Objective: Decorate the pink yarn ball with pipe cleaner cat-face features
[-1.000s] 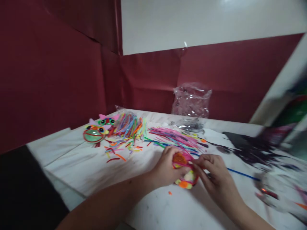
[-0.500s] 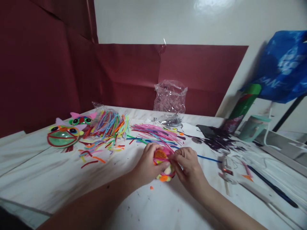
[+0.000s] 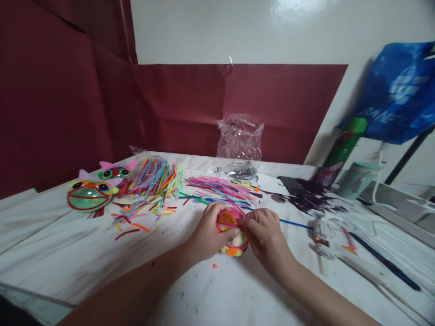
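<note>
A small round craft piece, with an orange disc, pink stems around it and yellow, white and orange tufts below, is held at the middle of the table. My left hand grips its left side, thumb across the front. At its right edge my right hand pinches a pink fuzzy stem that crosses the piece. Behind the hands lies a bundle of pink stems. A blue stem runs out to the right of my right hand.
Two mask-like crafts and a pile of coloured stems lie left. A glue gun, dark stems, a green cup and a blue bag are right. A clear plastic bag stands behind.
The fingers of my right hand have drawn closer together at the piece's right edge. My left hand keeps its hold, and the objects on the table lie as before.
</note>
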`<state>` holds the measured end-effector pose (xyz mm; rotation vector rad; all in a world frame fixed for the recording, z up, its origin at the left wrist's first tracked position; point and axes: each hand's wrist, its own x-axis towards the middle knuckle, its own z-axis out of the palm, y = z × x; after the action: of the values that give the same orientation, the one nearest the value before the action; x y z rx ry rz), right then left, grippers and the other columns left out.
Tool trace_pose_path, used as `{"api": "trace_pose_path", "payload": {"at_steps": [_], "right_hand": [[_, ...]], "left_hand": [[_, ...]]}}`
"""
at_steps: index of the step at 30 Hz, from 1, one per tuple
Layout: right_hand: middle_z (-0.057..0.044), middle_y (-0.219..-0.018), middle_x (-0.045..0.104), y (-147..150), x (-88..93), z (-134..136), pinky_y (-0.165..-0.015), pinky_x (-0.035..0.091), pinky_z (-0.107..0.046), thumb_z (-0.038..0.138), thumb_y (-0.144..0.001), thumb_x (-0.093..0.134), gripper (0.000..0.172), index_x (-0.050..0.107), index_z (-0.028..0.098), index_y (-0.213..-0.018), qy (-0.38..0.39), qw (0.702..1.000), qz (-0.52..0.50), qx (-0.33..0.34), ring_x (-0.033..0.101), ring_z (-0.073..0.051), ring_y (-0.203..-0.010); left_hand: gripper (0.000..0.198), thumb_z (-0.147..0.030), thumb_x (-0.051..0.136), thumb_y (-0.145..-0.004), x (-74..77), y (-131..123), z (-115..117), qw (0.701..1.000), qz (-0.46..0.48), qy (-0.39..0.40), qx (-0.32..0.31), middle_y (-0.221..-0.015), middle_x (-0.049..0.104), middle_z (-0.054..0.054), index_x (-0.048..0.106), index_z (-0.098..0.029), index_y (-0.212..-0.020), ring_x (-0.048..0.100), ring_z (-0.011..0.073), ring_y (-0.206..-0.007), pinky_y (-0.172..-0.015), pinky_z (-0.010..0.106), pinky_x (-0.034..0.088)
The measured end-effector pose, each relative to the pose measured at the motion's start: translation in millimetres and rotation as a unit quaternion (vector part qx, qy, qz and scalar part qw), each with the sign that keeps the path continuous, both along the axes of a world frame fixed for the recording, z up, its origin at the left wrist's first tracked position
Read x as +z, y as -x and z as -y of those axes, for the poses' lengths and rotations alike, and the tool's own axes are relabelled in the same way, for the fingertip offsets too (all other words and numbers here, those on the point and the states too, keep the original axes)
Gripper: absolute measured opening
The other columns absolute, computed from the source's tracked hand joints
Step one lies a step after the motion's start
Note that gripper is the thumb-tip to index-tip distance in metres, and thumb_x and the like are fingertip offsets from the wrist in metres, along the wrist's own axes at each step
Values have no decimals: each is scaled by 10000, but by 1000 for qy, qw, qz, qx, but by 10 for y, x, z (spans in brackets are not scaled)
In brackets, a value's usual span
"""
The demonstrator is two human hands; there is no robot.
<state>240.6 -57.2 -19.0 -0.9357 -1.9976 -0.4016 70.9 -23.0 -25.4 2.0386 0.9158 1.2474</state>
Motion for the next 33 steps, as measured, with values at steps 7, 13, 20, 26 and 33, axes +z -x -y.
{"api": "trace_pose_path", "payload": {"at_steps": [7,13,20,26,33], "right_hand": [[-41,-736,545,-17,-9,4,-664,360,-365,93,-866,476,165,601,201,-872,11,1000,-3,3,447,-200,-735],[-43,-749,555,-11,3,15,-669,375,-376,106,-867,473,164,602,207,-862,19,1000,-14,13,451,-203,-746],[-40,-749,533,-20,14,28,-652,383,-363,91,-862,496,129,578,189,-866,23,999,-6,25,430,-198,-743],[-38,-740,543,-13,6,16,-649,379,-359,95,-857,494,137,587,194,-878,11,1000,-4,18,446,-198,-734],[-44,-755,583,-4,-6,8,-686,362,-388,114,-880,491,160,593,231,-919,-20,1000,20,-2,482,-223,-776]], "left_hand": [[364,-161,663,-699,28,5,10,1000,-9,6,-3,-1084,519,61,519,-212,-1029,488,231,-1066,-936,381,395],[352,-156,661,-694,19,10,13,1000,-1,1,-2,-1061,532,51,528,-217,-1014,499,225,-1051,-931,373,404],[359,-156,672,-686,5,3,8,1000,3,-12,-1,-1055,539,59,528,-208,-1011,504,230,-1048,-933,379,404],[362,-147,680,-673,3,-15,22,1000,10,-21,5,-1051,539,57,529,-212,-995,507,229,-1048,-930,373,410],[353,-138,670,-673,29,-5,29,1000,12,-7,7,-1038,549,53,531,-214,-988,511,228,-1033,-923,372,405]]}}
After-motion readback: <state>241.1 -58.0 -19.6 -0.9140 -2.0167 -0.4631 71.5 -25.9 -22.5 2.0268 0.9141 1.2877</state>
